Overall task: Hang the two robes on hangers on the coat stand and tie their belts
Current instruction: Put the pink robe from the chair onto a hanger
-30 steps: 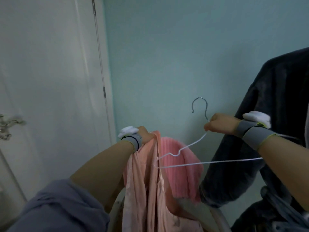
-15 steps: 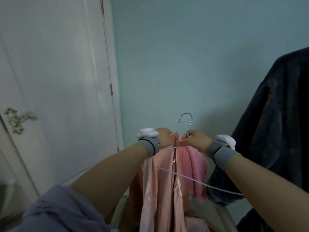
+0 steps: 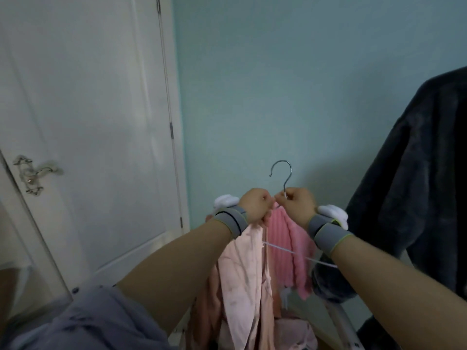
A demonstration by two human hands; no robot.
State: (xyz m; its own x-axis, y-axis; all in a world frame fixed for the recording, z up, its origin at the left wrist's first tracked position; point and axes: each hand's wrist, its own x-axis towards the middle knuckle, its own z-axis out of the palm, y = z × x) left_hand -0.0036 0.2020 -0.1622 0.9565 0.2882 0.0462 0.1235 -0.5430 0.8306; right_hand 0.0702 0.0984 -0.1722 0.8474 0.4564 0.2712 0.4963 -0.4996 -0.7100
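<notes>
Head view. The left hand [image 3: 255, 207] was curled tightly around the gathered top edge of a pale peach satin robe [image 3: 243, 279], which hung straight down from the fist. The right hand [image 3: 297, 205] pinched the neck of a white wire hanger [image 3: 284, 188] just below its metal hook; the hook pointed upward, and the hanger's lower bar ran down to the right, passing under the right forearm. The two hands were raised side by side, almost touching. Behind the robe hung a pink ribbed fleece garment [image 3: 290, 251]. A dark navy plush robe [image 3: 417, 193] hung at the right edge, beside the right arm. Both wrists bore grey straps. A white panelled door [image 3: 83, 122] with an ornate handle [image 3: 34, 174] stood at left, against a pale blue wall [image 3: 290, 84]
</notes>
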